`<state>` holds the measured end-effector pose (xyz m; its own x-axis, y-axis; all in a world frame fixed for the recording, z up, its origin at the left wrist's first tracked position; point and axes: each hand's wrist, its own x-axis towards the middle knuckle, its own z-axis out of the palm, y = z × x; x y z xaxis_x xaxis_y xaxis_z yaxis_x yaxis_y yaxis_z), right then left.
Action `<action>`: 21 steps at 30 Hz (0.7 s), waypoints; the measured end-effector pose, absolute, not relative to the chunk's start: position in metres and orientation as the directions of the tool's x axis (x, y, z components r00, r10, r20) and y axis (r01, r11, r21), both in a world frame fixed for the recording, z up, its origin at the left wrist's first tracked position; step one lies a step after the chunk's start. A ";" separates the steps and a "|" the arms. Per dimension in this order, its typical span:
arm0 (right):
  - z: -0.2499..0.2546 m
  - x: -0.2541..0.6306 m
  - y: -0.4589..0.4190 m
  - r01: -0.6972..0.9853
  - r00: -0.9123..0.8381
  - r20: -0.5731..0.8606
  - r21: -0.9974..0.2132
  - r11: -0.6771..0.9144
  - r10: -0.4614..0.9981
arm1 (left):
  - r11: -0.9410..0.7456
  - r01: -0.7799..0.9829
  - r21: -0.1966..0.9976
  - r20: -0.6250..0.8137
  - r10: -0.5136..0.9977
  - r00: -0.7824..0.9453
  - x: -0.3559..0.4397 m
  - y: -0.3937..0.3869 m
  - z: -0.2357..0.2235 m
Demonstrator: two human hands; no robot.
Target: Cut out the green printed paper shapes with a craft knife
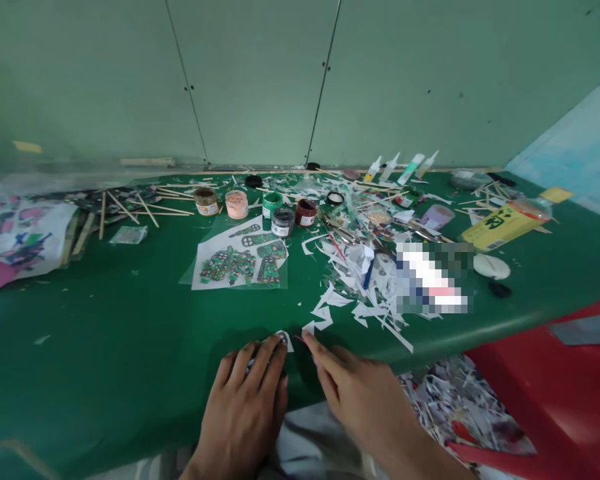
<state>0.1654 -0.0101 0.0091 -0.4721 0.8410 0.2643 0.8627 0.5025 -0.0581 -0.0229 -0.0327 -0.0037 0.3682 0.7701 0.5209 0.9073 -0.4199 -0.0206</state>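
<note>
My left hand (247,393) lies with its fingers flat on a small paper cutout (286,341), printed in grey, pressing it to the table; most of the cutout is under the fingers. Just right of it, my right hand (355,390) is closed with its index finger stretched forward. A thin pinkish tip (300,339) shows by that fingertip, and the rest is hidden in the hand. Touching or close to the same finger is a white paper scrap (309,328). Beyond both hands lies a printed sheet (213,248) with green patterned shapes, on a clear film.
Open paint jars (283,222) stand behind the sheet. White paper offcuts (337,297) spread right of centre, with glue tubes (411,169) behind them. Thin wooden sticks (123,207) lie at left. A yellow packet (500,225) sits at right. Below the table's edge is a red container (555,387) of shreds.
</note>
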 end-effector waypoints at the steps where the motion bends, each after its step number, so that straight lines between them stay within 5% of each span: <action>1: 0.008 0.163 -0.012 0.863 -0.467 0.263 -0.073 0.500 0.844 | -0.419 0.908 -0.020 0.522 0.770 0.367 -0.023 -0.033 -0.004; 21: 0.013 0.163 0.001 0.850 -0.474 0.229 -0.133 0.510 0.850 | -0.401 0.916 -0.009 0.497 0.793 0.352 -0.019 -0.034 -0.003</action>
<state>0.1630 0.0015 0.0125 -0.4740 0.8502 0.2293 0.8499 0.5098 -0.1332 -0.0190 -0.0342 -0.0034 0.3520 0.7929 0.4973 0.9161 -0.4009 -0.0093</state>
